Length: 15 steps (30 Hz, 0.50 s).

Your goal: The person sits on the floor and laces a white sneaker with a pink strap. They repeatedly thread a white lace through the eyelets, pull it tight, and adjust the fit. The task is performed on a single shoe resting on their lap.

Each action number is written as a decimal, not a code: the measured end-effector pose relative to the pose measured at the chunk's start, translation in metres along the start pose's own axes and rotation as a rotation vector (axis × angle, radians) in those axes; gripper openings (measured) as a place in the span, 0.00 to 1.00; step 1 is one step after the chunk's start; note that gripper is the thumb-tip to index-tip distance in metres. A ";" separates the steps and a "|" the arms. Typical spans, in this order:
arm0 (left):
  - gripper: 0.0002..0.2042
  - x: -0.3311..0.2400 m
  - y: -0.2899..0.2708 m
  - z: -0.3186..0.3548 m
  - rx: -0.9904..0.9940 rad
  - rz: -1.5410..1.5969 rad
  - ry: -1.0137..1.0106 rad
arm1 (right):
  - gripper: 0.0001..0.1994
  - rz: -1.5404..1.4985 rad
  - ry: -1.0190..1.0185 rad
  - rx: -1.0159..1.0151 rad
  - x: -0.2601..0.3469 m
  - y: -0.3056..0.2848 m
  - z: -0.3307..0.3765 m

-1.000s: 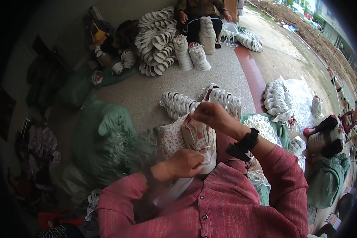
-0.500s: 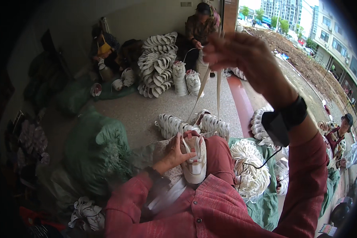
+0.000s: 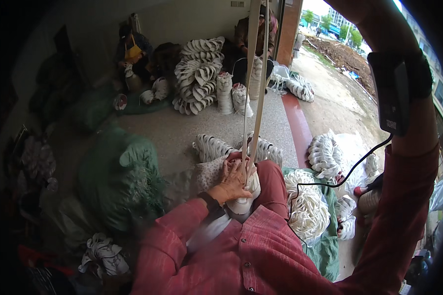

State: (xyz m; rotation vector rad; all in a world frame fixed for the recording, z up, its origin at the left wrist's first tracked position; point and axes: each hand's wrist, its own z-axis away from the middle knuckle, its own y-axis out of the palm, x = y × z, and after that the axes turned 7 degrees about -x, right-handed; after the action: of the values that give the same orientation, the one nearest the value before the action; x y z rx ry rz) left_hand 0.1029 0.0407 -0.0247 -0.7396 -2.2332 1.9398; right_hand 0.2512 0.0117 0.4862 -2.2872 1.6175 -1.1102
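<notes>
Clasped over the shoe (image 3: 239, 207) on the lap (image 3: 273, 189), the left hand (image 3: 229, 188) holds it beneath two lace lengths (image 3: 252, 29), drawn up long but untied, while the right hand (image 3: 366, 12), cut off above, shows no determinable grip.

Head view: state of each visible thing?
Shoe: on lap, toe toward wearer
Laces: straight, running out the top
Left hand: over the shoe
Right hand: raised, cut off by frame
Lace heap: loose
Green sack: bulging
Cable: slack
</notes>
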 end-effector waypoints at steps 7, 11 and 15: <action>0.48 -0.005 -0.008 0.008 -0.079 -0.183 -0.025 | 0.12 -0.017 0.132 0.034 -0.006 0.015 0.010; 0.45 -0.022 0.010 -0.008 -0.251 -0.296 0.059 | 0.12 0.006 0.267 0.076 0.004 0.009 0.022; 0.47 -0.022 0.013 -0.007 -0.209 -0.254 0.039 | 0.11 -0.058 0.188 -0.023 -0.009 0.004 0.026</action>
State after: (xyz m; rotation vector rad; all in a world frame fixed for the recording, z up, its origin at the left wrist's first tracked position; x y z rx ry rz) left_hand 0.1288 0.0390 -0.0299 -0.4802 -2.3955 1.5828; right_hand 0.2629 0.0097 0.4605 -2.3190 1.6447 -1.3646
